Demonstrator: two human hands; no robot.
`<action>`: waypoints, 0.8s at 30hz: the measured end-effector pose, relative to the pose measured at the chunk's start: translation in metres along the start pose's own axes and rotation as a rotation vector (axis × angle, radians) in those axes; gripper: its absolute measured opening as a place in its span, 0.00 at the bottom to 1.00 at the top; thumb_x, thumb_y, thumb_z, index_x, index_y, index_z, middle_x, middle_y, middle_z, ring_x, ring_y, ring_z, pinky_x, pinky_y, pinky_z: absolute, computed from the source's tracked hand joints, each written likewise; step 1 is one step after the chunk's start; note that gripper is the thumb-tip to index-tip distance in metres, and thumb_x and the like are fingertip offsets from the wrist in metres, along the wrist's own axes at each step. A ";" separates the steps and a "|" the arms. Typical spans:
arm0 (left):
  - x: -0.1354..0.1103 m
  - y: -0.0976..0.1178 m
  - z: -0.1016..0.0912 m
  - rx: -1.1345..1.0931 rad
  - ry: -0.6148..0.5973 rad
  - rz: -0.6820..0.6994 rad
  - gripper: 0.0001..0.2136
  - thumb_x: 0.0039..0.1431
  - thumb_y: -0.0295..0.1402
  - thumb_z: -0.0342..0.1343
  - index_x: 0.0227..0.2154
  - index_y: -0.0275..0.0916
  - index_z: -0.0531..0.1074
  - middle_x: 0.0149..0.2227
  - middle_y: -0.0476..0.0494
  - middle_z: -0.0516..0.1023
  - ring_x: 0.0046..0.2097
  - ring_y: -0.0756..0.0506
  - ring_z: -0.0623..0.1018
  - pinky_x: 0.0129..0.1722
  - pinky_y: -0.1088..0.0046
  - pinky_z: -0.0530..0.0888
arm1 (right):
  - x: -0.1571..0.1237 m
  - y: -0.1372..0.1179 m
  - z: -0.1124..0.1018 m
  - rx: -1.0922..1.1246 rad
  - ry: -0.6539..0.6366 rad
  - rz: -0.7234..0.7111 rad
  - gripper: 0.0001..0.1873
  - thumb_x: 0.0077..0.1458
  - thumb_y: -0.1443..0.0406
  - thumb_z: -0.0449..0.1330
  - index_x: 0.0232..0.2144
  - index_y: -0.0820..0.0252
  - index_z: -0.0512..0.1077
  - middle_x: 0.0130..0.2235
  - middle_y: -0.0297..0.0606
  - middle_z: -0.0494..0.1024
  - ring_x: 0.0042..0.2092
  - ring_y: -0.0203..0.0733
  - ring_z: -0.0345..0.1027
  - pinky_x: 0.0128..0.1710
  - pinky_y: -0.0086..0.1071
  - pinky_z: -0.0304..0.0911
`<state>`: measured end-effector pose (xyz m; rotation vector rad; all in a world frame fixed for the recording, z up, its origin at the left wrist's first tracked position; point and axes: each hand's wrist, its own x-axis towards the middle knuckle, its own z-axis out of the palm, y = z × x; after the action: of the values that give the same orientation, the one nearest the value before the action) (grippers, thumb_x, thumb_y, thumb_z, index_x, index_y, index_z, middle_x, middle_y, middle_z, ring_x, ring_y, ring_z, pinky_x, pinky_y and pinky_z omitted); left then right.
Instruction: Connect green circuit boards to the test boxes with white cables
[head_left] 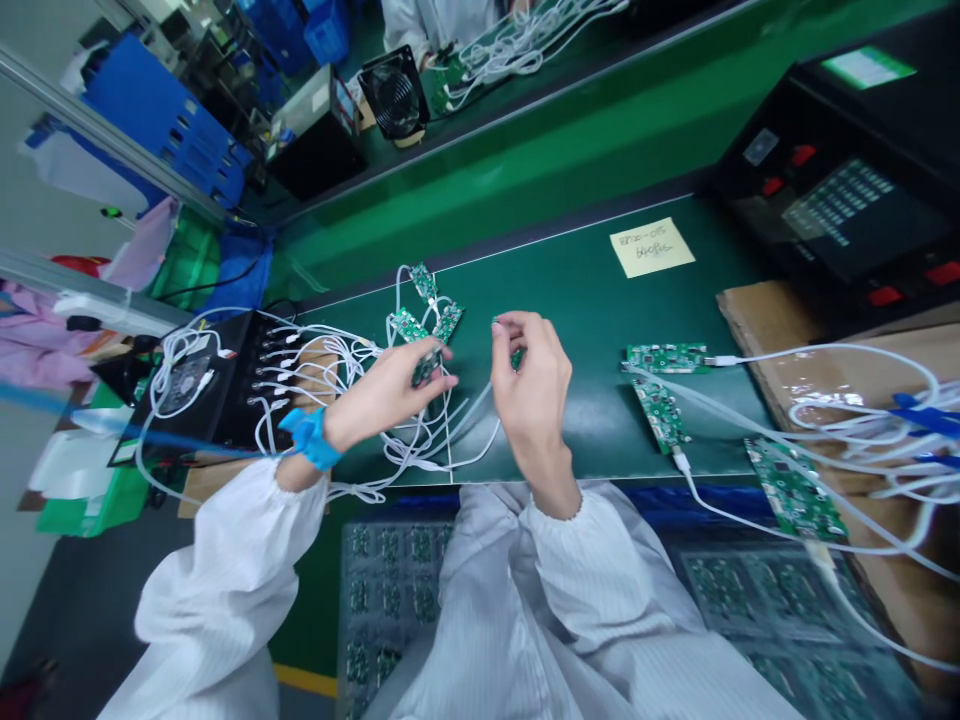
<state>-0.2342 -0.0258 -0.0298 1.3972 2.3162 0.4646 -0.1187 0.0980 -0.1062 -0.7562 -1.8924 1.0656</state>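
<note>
My left hand (390, 390), with a blue band round its wrist, holds a small green circuit board (427, 366) between thumb and fingers. My right hand (531, 375) is closed on another green circuit board (517, 358), mostly hidden by the fingers. A white cable (491, 432) runs up towards that hand; where it ends is hidden. Just beyond my left hand lie several cabled boards, among them an upper board (423, 282) and a right one (448, 322). Both hands are above the green tabletop (585, 420), apart from each other.
At left, a black box (232, 385) has many white cables plugged in. More cabled boards (666, 358) lie at right beside cardboard (757, 320) and a black device with a screen (847, 205). A yellow note (651, 247) lies behind. Trays of boards (390, 600) sit below the edge.
</note>
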 end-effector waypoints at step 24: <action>-0.086 -0.024 -0.020 -0.060 -0.169 -0.204 0.11 0.64 0.42 0.56 0.44 0.41 0.72 0.34 0.49 0.77 0.33 0.48 0.75 0.34 0.72 0.71 | -0.065 -0.032 0.012 0.383 -0.646 0.273 0.14 0.64 0.54 0.62 0.37 0.60 0.78 0.33 0.37 0.81 0.29 0.37 0.71 0.31 0.30 0.65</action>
<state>-0.2257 -0.1142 -0.0100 1.1119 2.2572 0.3383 -0.1012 0.0270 -0.1053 -0.4836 -2.0270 1.9595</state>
